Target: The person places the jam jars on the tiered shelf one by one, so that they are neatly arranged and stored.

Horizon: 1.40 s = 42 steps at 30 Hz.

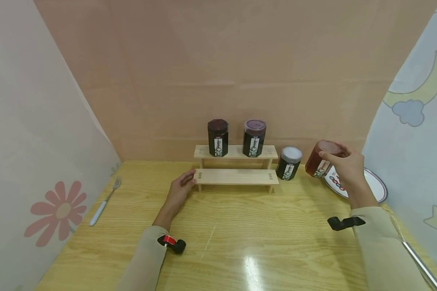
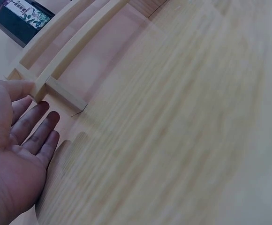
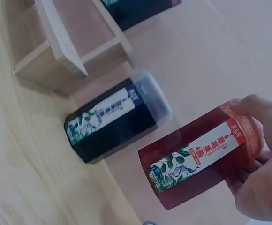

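Observation:
My right hand [image 1: 348,167] grips a red jam jar [image 3: 197,159] near its lid end. The jar is tilted and held above the right side of the table, by a white plate. My left hand [image 1: 178,192] is at the left end of a two-step wooden shelf [image 1: 236,176], with thumb and fingers pinching the lower step's end. Two dark jars, one with a dark lid [image 1: 218,138] and one with a purple lid [image 1: 254,138], stand on the upper step. A dark jar with a white lid [image 3: 112,119] stands on the table just right of the shelf.
The white plate [image 1: 380,190] with a dark rim lies at the right, partly hidden by my right hand. A fork [image 1: 103,207] with a pale handle lies at the left edge. Near the right sleeve is a metal-handled whisk-like utensil [image 1: 420,262]. Walls close in the back and sides.

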{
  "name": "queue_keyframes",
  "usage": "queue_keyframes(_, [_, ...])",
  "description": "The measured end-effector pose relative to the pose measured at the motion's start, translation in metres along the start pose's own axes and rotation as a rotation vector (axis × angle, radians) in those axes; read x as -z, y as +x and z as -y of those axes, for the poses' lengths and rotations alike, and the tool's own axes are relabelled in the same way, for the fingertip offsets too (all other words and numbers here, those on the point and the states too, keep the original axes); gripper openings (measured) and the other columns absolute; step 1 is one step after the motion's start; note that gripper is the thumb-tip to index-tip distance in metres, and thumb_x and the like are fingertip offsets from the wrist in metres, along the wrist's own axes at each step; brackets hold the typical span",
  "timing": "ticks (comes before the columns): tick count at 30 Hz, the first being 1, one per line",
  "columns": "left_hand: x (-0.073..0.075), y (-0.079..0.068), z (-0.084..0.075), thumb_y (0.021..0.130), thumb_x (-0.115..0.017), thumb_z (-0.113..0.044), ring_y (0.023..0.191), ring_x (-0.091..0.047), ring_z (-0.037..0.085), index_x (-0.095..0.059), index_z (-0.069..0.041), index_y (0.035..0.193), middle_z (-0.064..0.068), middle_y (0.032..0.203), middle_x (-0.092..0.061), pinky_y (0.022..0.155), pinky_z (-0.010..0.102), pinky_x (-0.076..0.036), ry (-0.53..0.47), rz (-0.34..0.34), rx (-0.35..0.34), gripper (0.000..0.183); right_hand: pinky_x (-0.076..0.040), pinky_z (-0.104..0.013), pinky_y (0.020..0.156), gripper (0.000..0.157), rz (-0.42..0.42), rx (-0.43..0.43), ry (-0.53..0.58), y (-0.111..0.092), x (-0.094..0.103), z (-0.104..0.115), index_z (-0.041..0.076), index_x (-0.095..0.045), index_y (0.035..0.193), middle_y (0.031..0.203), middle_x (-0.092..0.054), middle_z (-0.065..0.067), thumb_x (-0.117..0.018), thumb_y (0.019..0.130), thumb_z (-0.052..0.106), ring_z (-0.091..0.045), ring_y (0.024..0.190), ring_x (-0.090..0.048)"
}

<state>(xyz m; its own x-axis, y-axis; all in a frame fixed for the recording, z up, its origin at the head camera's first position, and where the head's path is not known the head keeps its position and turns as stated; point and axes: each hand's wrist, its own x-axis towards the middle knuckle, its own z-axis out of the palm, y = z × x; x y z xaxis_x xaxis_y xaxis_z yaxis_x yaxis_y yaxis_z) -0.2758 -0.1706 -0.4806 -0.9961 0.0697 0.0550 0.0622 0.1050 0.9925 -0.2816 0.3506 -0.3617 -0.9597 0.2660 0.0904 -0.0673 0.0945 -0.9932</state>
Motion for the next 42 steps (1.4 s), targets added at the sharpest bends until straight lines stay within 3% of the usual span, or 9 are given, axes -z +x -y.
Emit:
queue_keyframes(4, [0.001, 0.0, -0.001, 0.105, -0.063, -0.024, 0.148, -0.047, 0.026, -0.056, -0.019, 0.148, 0.01, 0.156, -0.053, 0.123, 0.047, -0.038, -0.003, -0.01, -0.006, 0.044, -0.047, -0.005, 0.078, 0.086, -0.02, -0.011, -0.047, -0.01, -0.007, 0.008, 0.012, -0.041, 0.158, 0.112, -0.06, 0.019, -0.086, 0.086, 0.025, 0.001, 0.107, -0.055])
queue_keyframes(7, [0.002, 0.0, -0.001, 0.105, -0.062, -0.023, 0.149, -0.046, 0.027, -0.055, -0.017, 0.149, 0.011, 0.156, -0.052, 0.123, 0.047, -0.038, -0.003, -0.011, -0.007, 0.045, -0.047, -0.007, 0.078, 0.084, -0.021, -0.008, -0.012, -0.02, -0.016, 0.013, 0.013, -0.044, 0.157, 0.111, -0.062, 0.019, -0.087, 0.085, 0.023, 0.0, 0.107, -0.056])
queue_keyframes(14, [0.003, -0.003, -0.001, 0.105, -0.063, -0.025, 0.149, -0.045, 0.026, -0.056, -0.019, 0.148, 0.01, 0.156, -0.053, 0.125, 0.046, -0.036, 0.0, -0.009, 0.006, 0.044, -0.052, -0.005, 0.083, 0.075, 0.048, 0.071, 0.093, -0.041, -0.042, 0.016, 0.007, -0.048, 0.151, 0.112, -0.063, 0.015, -0.085, 0.086, 0.01, 0.001, 0.106, -0.059])
queue_keyframes(18, [0.003, -0.004, -0.001, 0.105, -0.063, -0.026, 0.149, -0.045, 0.027, -0.055, -0.019, 0.149, 0.01, 0.157, -0.052, 0.125, 0.047, -0.035, -0.005, -0.002, 0.008, 0.045, -0.055, -0.008, 0.084, 0.069, 0.105, 0.132, 0.095, -0.049, -0.061, 0.014, 0.003, -0.051, 0.147, 0.115, -0.065, 0.01, -0.084, 0.086, 0.007, -0.001, 0.107, -0.062])
queue_keyframes(25, [0.002, -0.002, -0.001, 0.105, -0.063, -0.026, 0.15, -0.044, 0.027, -0.055, -0.019, 0.149, 0.01, 0.157, -0.051, 0.124, 0.047, -0.036, 0.001, 0.004, 0.002, 0.045, -0.055, -0.008, 0.087, 0.076, 0.151, 0.121, 0.009, -0.063, -0.098, 0.015, 0.0, -0.043, 0.154, 0.123, -0.06, 0.009, -0.082, 0.089, 0.013, 0.0, 0.112, -0.06])
queue_keyframes(28, [0.001, -0.002, -0.001, 0.105, -0.063, -0.025, 0.15, -0.044, 0.027, -0.056, -0.019, 0.148, 0.009, 0.157, -0.052, 0.124, 0.047, -0.037, -0.004, 0.003, -0.002, 0.044, -0.054, -0.009, 0.088, 0.075, 0.162, 0.115, -0.021, -0.067, -0.114, 0.015, 0.0, -0.043, 0.154, 0.131, -0.059, 0.0, -0.081, 0.09, 0.014, -0.001, 0.113, -0.06])
queue_keyframes(34, [0.0, -0.001, -0.001, 0.105, -0.062, -0.025, 0.151, -0.043, 0.026, -0.056, -0.019, 0.148, 0.009, 0.157, -0.051, 0.125, 0.046, -0.036, -0.001, 0.005, 0.001, 0.044, -0.054, -0.01, 0.089, 0.074, 0.201, 0.12, -0.042, -0.07, -0.148, 0.01, 0.002, -0.045, 0.153, 0.147, -0.054, -0.018, -0.081, 0.09, 0.014, -0.015, 0.123, -0.059])
queue_keyframes(39, [0.0, -0.001, -0.001, 0.105, -0.062, -0.025, 0.151, -0.043, 0.026, -0.055, -0.02, 0.148, 0.009, 0.157, -0.051, 0.125, 0.047, -0.036, -0.002, 0.008, 0.01, 0.044, -0.052, -0.009, 0.091, 0.073, 0.212, 0.11, -0.073, -0.072, -0.177, 0.006, 0.005, -0.049, 0.15, 0.146, -0.057, -0.018, -0.084, 0.087, 0.016, -0.028, 0.133, -0.058])
queue_keyframes(42, [0.001, -0.001, -0.001, 0.105, -0.062, -0.025, 0.151, -0.042, 0.027, -0.055, -0.019, 0.149, 0.009, 0.157, -0.051, 0.125, 0.047, -0.036, -0.005, 0.007, 0.008, 0.044, -0.054, -0.018, 0.098, 0.073, 0.215, 0.119, -0.097, -0.073, -0.193, 0.004, 0.008, -0.051, 0.149, 0.145, -0.059, -0.015, -0.085, 0.086, 0.018, -0.029, 0.134, -0.059])
